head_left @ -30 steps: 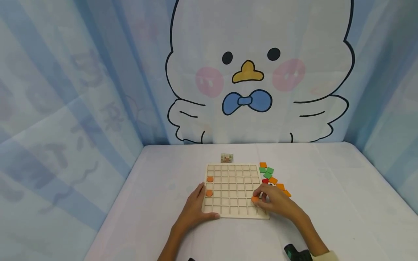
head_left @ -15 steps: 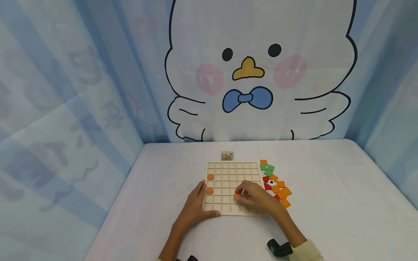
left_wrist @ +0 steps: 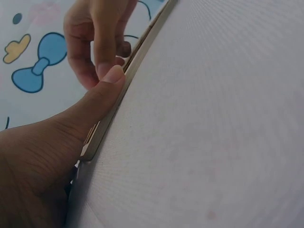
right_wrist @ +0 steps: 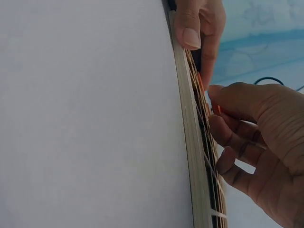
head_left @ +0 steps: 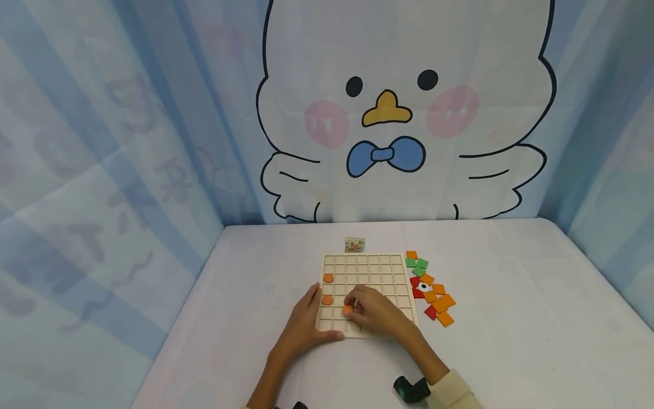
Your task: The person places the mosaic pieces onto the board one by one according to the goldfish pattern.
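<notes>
A pale wooden grid board [head_left: 378, 276] lies on the table, with one round orange piece [head_left: 328, 278] and another round orange piece [head_left: 327, 300] in its leftmost column. My left hand [head_left: 302, 326] rests at the board's near left corner, fingers stretched along the left side and thumb along the front edge. Between thumb and fingertips, my right hand [head_left: 378, 311] pinches a third orange disc [head_left: 347, 310], close over the lower left part of the grid. In the right wrist view that disc [right_wrist: 216, 109] shows edge-on beside the board.
Right of the board lie loose orange tiles [head_left: 443, 302], green tiles [head_left: 420, 267], red tiles [head_left: 418, 293] and a white piece with a dark centre [head_left: 423, 287]. A small patterned card [head_left: 355, 245] is behind the board. A cartoon-printed curtain [head_left: 388, 187] stands behind the table.
My right hand has carried the orange disc leftward across the board, from its right side to the lower left. The left hand keeps its place at the corner.
</notes>
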Available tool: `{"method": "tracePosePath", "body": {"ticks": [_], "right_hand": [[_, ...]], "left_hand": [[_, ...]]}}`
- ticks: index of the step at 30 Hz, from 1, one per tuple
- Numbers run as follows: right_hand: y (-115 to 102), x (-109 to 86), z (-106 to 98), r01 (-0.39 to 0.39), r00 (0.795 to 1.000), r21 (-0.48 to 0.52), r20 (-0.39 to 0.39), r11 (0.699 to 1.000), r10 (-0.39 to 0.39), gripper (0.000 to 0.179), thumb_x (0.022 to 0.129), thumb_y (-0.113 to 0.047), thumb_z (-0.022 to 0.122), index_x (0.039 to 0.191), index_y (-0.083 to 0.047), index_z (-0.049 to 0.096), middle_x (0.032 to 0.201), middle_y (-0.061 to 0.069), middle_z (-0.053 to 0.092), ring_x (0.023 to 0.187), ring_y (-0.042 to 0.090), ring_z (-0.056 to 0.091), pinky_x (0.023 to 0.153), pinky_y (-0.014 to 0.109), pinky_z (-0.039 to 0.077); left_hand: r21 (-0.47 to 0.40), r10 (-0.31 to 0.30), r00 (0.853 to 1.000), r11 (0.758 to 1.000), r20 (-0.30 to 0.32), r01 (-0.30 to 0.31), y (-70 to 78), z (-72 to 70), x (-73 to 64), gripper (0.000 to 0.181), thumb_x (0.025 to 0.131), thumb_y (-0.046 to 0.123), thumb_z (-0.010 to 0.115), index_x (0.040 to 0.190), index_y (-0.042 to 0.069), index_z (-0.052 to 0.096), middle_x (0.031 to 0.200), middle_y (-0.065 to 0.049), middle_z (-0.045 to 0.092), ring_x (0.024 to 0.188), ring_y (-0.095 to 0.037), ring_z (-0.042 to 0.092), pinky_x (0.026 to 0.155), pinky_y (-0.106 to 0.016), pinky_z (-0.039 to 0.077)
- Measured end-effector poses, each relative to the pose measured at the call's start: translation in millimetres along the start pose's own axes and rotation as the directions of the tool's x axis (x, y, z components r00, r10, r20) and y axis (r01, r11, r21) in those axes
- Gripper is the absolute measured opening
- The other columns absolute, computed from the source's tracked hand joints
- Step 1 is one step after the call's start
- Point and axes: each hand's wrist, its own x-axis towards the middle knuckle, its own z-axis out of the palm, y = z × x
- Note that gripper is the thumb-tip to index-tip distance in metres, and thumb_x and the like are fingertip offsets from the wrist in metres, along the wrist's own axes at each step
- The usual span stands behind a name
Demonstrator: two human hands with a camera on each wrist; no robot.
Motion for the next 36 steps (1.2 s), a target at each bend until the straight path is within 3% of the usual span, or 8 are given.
{"method": "tracePosePath", "body": {"ticks": [8, 27, 36], "right_hand": [[-7, 9.3, 11, 0.033, 0.999, -0.031, 0.006, 0.999, -0.032, 0.016, 0.09, -0.021, 0.07, 0.102, -0.011, 0.067, 0.091, -0.005, 0.057, 0.073, 0.002, 0.048, 0.063, 0.016, 0.044], [-11, 11.5, 7, 0.006, 0.999, -0.073, 0.044, 0.997, -0.002, 0.022, 0.089, -0.024, 0.073, 0.104, -0.009, 0.068, 0.098, -0.004, 0.057, 0.079, 0.006, 0.051, 0.071, 0.023, 0.049], [-12, 11.1, 7, 0.007, 0.998, -0.031, 0.059, 0.999, -0.005, 0.02, 0.088, -0.02, 0.073, 0.104, -0.009, 0.067, 0.098, -0.003, 0.057, 0.078, 0.006, 0.05, 0.069, 0.021, 0.048]], "left_hand": [[-0.003, 0.038, 0.999, 0.999, -0.018, -0.038, -2.0, 1.2, 0.0, 0.123, 0.068, 0.07, 0.075, 0.154, -0.001, 0.022, 0.162, -0.018, 0.02, 0.146, -0.037, 0.027, 0.116, -0.052, 0.031], [-0.015, 0.025, 1.0, 1.0, -0.007, -0.025, 1.5, -0.9, 0.0, 0.122, 0.068, 0.07, 0.074, 0.154, 0.001, 0.022, 0.162, -0.018, 0.019, 0.147, -0.037, 0.026, 0.116, -0.052, 0.031], [-0.008, 0.012, 1.0, 1.0, -0.005, -0.012, 0.7, -1.0, -0.2, 0.122, 0.068, 0.07, 0.074, 0.154, 0.0, 0.022, 0.162, -0.018, 0.019, 0.147, -0.037, 0.026, 0.116, -0.051, 0.031]]}}
